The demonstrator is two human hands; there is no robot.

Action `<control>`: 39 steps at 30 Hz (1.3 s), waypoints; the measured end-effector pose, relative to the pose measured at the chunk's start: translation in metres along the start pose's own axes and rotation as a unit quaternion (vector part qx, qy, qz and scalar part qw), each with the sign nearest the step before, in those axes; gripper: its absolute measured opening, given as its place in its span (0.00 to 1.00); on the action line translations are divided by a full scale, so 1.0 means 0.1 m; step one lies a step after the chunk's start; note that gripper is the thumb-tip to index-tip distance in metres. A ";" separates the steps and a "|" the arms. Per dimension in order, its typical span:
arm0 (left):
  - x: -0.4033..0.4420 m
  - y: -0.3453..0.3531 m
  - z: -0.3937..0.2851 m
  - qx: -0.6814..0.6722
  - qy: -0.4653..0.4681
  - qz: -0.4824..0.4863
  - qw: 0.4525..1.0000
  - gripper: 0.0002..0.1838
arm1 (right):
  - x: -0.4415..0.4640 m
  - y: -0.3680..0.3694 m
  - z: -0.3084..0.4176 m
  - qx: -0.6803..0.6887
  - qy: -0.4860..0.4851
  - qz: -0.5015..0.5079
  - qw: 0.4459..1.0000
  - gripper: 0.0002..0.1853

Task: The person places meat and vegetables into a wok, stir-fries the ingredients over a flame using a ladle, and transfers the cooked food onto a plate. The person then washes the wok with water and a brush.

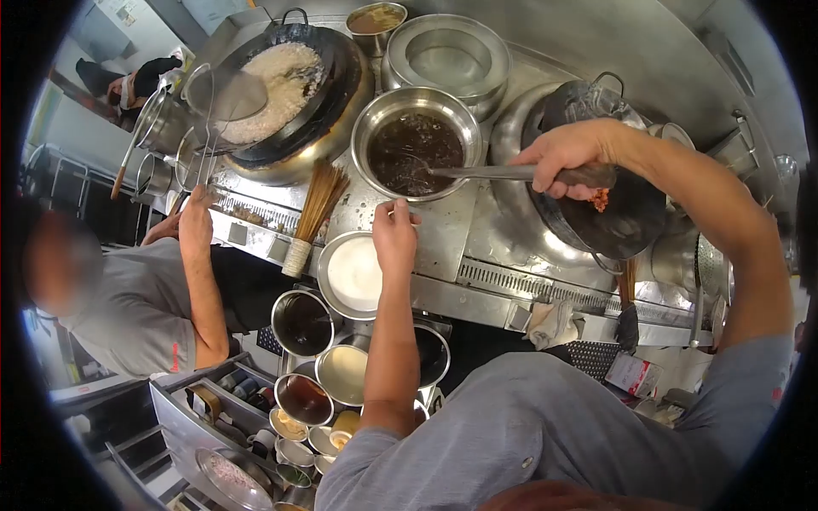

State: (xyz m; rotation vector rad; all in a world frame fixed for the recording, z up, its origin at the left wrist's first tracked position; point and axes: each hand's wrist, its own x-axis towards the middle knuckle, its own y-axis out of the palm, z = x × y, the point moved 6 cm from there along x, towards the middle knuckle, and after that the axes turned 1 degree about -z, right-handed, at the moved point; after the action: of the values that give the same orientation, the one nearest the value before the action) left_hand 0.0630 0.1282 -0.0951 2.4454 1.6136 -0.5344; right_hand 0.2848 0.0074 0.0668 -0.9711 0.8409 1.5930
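A stainless-steel counter (439, 243) is backed by a metal wall (588, 34); open drawers (175, 434) are set before the counter, black perforated matting (590, 359) laid below it.

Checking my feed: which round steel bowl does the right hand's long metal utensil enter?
The wide steel bowl of dark brown liquid, beyond the left hand; the utensil in the right hand enters only this one.

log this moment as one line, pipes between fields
right hand: grips ladle, far end in dark liquid | left hand: at rim of steel bowl | co-worker's hand: holding strainer
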 end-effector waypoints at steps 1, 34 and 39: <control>0.00 0.03 -0.03 0.004 0.006 -0.010 1.000 0.15 | -0.04 0.04 -0.05 0.029 -0.002 0.018 0.999 0.38; 0.13 0.03 0.12 -0.029 0.000 -0.022 0.999 0.11 | -0.67 0.61 -0.70 -0.026 -0.149 -0.024 0.988 0.42; 0.15 0.02 0.17 -0.016 0.005 -0.032 0.999 0.13 | -0.73 0.67 -0.80 -0.080 -0.137 -0.051 0.986 0.44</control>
State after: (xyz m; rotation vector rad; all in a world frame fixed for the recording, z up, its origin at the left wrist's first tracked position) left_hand 0.0664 0.1351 -0.1163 2.3856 1.6963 -0.5023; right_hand 0.2425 -0.1075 0.1019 -0.8656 0.4721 1.6766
